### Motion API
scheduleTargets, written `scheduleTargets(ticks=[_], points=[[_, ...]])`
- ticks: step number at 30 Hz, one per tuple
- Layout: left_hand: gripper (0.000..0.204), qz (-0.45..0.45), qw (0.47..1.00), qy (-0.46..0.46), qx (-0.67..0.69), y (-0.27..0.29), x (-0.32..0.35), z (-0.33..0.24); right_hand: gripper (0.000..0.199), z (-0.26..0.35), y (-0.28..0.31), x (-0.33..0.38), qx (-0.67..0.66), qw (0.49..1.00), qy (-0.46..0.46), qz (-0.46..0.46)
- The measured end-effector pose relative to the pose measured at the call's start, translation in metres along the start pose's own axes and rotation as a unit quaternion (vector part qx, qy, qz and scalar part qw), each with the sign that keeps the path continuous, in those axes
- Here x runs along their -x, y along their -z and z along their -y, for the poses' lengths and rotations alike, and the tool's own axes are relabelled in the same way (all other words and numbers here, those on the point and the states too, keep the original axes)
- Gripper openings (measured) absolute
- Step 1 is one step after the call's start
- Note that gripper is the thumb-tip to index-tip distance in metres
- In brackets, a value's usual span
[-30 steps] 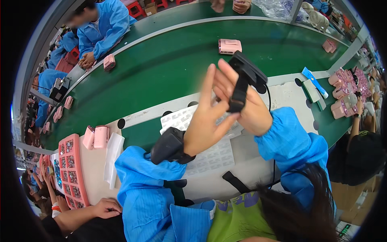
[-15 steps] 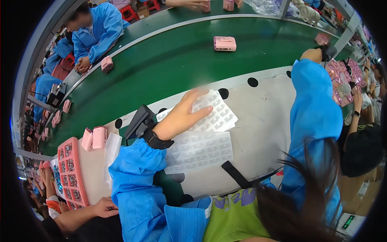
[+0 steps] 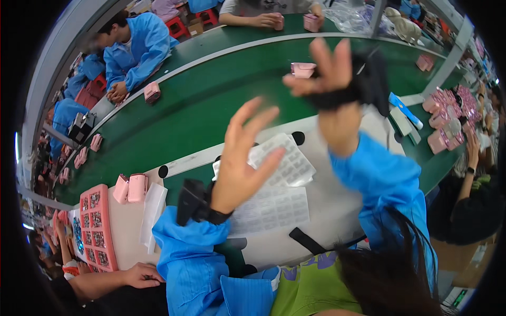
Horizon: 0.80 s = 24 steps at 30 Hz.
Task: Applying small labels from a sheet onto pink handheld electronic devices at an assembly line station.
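Note:
My left hand (image 3: 242, 163) is raised over the label sheets with its fingers spread and nothing in it. Beneath it lie a sheet of printed labels (image 3: 276, 208) and a loose stack of smaller label sheets (image 3: 290, 160) on the pale worktop. Out over the green belt, my right hand (image 3: 329, 68) is blurred by motion, its fingers apart. A pink boxy device (image 3: 303, 69) on the belt shows just beyond its fingers; whether they touch cannot be told. Both wrists wear black strapped units.
Two pink devices (image 3: 138, 188) stand at the left beside a white strip and a pink sorting tray (image 3: 98, 231) of small parts. A blue tool (image 3: 406, 110) and several pink devices (image 3: 443, 124) lie at the right. Co-workers sit around the green belt (image 3: 211, 100).
My right hand has come in from the far right to over the belt. My left hand has lifted slightly, its fingers now pointing up. The view has shifted a little.

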<state>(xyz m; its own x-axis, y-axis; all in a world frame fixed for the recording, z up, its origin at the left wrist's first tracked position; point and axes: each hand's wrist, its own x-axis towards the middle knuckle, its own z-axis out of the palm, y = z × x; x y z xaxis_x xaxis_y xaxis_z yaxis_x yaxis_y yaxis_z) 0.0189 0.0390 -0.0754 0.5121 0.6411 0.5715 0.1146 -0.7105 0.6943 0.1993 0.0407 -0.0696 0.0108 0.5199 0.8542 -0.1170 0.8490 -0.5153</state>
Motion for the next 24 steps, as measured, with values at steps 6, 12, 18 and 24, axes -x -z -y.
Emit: scheduleTargets(ticks=[6,12,18,24], points=[[0.037,-0.016,0.999,-0.045,0.008,0.002,0.013,-0.009,0.062,0.029,-0.047,0.02,0.217,0.959,-0.112,0.142],[0.028,-0.019,0.991,-0.111,-0.072,-0.014,0.019,-0.002,0.082,0.02,-0.047,0.008,-0.078,0.984,-0.156,0.046],[0.029,0.01,0.981,-0.168,-0.096,-0.02,0.031,-0.011,0.096,0.024,-0.053,-0.001,-0.115,0.992,-0.023,0.055],[0.04,0.13,0.99,-0.052,-0.03,-0.015,0.027,-0.018,0.066,0.015,-0.016,-0.026,-0.305,0.929,-0.172,0.119]])
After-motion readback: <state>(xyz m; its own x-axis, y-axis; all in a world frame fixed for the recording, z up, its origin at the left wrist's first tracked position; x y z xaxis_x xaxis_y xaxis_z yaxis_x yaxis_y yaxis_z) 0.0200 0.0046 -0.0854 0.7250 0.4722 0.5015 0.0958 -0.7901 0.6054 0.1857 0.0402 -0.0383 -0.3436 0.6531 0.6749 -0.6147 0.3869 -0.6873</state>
